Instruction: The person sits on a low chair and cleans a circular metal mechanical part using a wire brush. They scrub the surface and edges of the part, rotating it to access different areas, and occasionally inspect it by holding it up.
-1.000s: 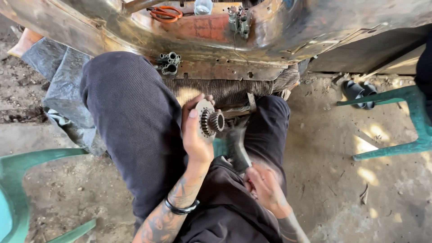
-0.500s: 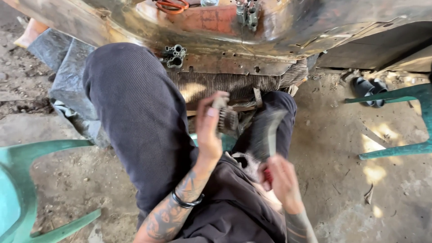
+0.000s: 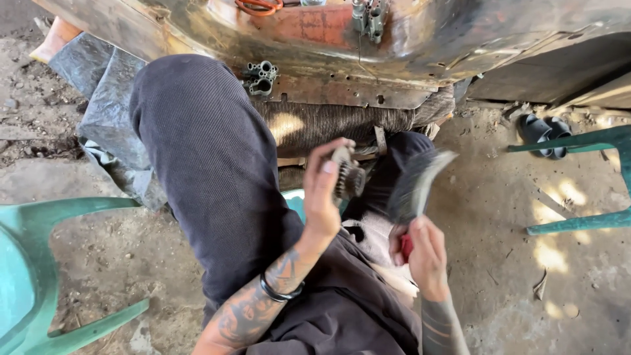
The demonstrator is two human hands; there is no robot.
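Since the half-second-earlier frame, the brush point(image 3: 420, 181) had swung up and rightward, away from the gear point(image 3: 346, 176), and the left hand point(image 3: 322, 197) had turned the gear a little so its teeth faced the brush side. A full second back, the gear had been held lower and flatter, with its face toward the camera.

From the head view, the only one, the left hand was closed round the gear, thumb on the near side and fingers wrapped behind, holding it raised between the knees above the lap. The right hand point(image 3: 424, 253) was clenched on the brush's red handle; the bristles were blurred by motion, near the gear but apart from it. Both legs in dark trousers point(image 3: 210, 171) framed the work.

As for progress, the gear looked dull brown-grey and grimy, with no bright metal to be seen, so I judged the brushing to be under way and far from finished. Whether the far side of the gear had been cleaned could not be told.

Beyond the knees lay a rusty metal panel point(image 3: 420, 46) with a small cast part point(image 3: 261, 77) on its edge. Green chairs point(image 3: 46, 263) stood at either side on the dirt floor.
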